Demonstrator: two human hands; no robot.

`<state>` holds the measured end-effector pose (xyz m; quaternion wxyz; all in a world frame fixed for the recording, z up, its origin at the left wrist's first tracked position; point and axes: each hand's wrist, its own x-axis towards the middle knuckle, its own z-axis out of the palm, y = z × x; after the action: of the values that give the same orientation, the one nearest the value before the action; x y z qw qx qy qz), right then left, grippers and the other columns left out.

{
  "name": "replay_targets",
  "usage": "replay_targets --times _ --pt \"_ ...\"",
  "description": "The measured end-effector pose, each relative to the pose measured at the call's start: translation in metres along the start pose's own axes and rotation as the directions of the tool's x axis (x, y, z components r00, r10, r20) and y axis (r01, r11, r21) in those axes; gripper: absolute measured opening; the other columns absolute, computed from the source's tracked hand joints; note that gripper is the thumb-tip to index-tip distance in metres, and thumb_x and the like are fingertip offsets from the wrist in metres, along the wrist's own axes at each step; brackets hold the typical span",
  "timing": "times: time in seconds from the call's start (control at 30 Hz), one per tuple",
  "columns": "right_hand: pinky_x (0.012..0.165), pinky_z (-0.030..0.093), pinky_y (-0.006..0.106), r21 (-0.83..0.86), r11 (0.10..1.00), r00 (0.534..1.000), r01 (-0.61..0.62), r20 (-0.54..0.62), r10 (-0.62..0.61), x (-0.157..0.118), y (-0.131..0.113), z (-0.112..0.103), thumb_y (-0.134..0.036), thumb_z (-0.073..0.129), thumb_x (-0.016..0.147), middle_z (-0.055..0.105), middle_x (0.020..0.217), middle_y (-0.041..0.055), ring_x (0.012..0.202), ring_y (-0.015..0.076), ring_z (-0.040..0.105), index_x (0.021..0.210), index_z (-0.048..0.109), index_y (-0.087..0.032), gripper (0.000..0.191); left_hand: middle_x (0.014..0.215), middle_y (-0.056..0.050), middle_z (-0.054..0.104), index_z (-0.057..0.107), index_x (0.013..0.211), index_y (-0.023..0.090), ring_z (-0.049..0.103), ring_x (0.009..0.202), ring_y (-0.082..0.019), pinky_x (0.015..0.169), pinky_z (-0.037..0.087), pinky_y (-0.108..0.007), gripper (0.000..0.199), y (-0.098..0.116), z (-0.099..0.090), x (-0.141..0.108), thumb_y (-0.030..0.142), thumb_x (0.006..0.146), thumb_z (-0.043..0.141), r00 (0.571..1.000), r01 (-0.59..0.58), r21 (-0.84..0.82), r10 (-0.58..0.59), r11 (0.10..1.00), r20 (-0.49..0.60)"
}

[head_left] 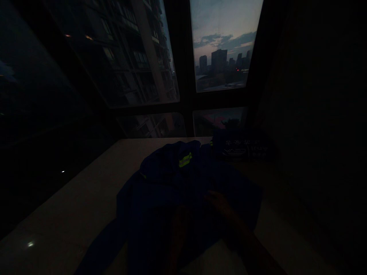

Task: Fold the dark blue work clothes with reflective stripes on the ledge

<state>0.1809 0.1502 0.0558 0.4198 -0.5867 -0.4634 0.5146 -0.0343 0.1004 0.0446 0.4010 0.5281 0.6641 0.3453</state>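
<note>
Dim light, dark window frame, cloudy sky, distant towers

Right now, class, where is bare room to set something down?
Bare pale surface runs from the blue garment to the surface's left edge. Crowded: the middle, with left hand and right hand over the garment, and far right, where a lettered package sits. Near right: too dim to tell.

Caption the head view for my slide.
Bare left hand and right hand over a dark blue fabric garment with a yellow-green strip, near glass windows.
</note>
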Motion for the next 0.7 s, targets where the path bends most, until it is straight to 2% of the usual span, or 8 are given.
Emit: replay_targets --times 0.1,0.2,0.27,0.4,0.47,0.57,0.63,0.7 --pt "0.089 0.054 0.044 0.054 0.996 0.991 -0.070 0.121 0.063 -0.003 0.002 -0.017 -0.051 0.074 0.067 0.074 0.109 0.0097 0.103 0.0286 0.068 0.109 0.071 -0.020 0.053 0.090 -0.008 0.070 0.064 0.090 0.021 0.066 0.084 -0.023 0.082 0.051 -0.035 0.054 0.009 -0.001 -0.003 0.071 0.079 0.047 1.000 -0.013 -0.014 0.013 1.000 0.012" --pt "0.087 0.054 0.043 0.077 0.996 0.975 -0.038 0.221 0.020 -0.009 0.002 -0.029 -0.045 0.074 0.064 0.074 0.107 0.0088 0.097 0.0263 0.069 0.114 0.069 -0.020 0.057 0.085 -0.006 0.068 0.063 0.085 0.022 0.064 0.079 -0.022 0.077 0.051 -0.034 0.052 0.014 -0.002 -0.005 0.071 0.078 0.048 1.000 -0.029 -0.027 0.029 0.999 0.006" --pt "0.085 0.054 0.042 0.044 0.999 0.980 0.003 0.201 -0.012 -0.012 0.002 -0.035 -0.043 0.072 0.063 0.074 0.107 0.0089 0.095 0.0259 0.069 0.113 0.070 -0.019 0.055 0.088 -0.007 0.069 0.063 0.088 0.022 0.064 0.080 -0.022 0.077 0.050 -0.035 0.050 0.015 -0.002 -0.005 0.069 0.080 0.049 1.000 -0.022 -0.017 0.022 1.000 0.015" --pt "0.079 0.053 0.039 0.008 1.000 0.998 -0.004 0.056 0.004 -0.013 -0.002 -0.046 -0.047 0.069 0.064 0.074 0.095 0.0088 0.085 0.0243 0.068 0.099 0.072 -0.017 0.046 0.091 -0.008 0.069 0.063 0.090 0.021 0.065 0.084 -0.022 0.081 0.051 -0.036 0.047 0.013 -0.002 -0.005 0.066 0.081 0.050 1.000 -0.019 -0.020 0.020 1.000 0.021" --pt "0.074 0.052 0.036 0.094 0.994 0.996 -0.061 0.071 0.054 -0.013 -0.007 -0.051 -0.048 0.071 0.063 0.074 0.090 0.0066 0.080 0.0223 0.067 0.099 0.071 -0.018 0.047 0.090 -0.008 0.070 0.063 0.088 0.021 0.065 0.084 -0.023 0.081 0.051 -0.035 0.050 0.012 -0.001 -0.004 0.069 0.078 0.050 1.000 -0.006 -0.052 0.007 0.999 0.015" --pt "0.074 0.052 0.032 0.253 0.949 0.978 -0.186 0.139 0.154 -0.017 -0.019 -0.057 -0.045 0.073 0.064 0.074 0.096 0.0039 0.083 0.0210 0.068 0.108 0.069 -0.021 0.050 0.091 -0.008 0.071 0.063 0.089 0.022 0.066 0.084 -0.023 0.079 0.052 -0.035 0.054 0.010 0.000 -0.004 0.072 0.076 0.052 1.000 0.006 -0.089 -0.007 0.996 -0.009" --pt "0.075 0.052 0.032 0.308 0.916 0.961 -0.257 0.181 0.208 -0.020 -0.026 -0.058 -0.044 0.075 0.064 0.074 0.098 0.0031 0.086 0.0215 0.068 0.109 0.069 -0.023 0.050 0.089 -0.008 0.071 0.063 0.088 0.022 0.066 0.082 -0.023 0.079 0.053 -0.035 0.054 0.010 0.000 -0.004 0.073 0.075 0.053 1.000 -0.004 -0.094 0.002 0.996 -0.024" --pt "0.076 0.052 0.032 0.316 0.910 0.955 -0.270 0.209 0.211 -0.023 -0.033 -0.058 -0.042 0.075 0.063 0.074 0.100 0.0030 0.089 0.0220 0.068 0.108 0.069 -0.024 0.049 0.087 -0.007 0.070 0.063 0.086 0.022 0.065 0.080 -0.022 0.080 0.052 -0.036 0.053 0.012 0.000 -0.005 0.073 0.075 0.052 1.000 -0.019 -0.073 0.017 0.997 -0.018"
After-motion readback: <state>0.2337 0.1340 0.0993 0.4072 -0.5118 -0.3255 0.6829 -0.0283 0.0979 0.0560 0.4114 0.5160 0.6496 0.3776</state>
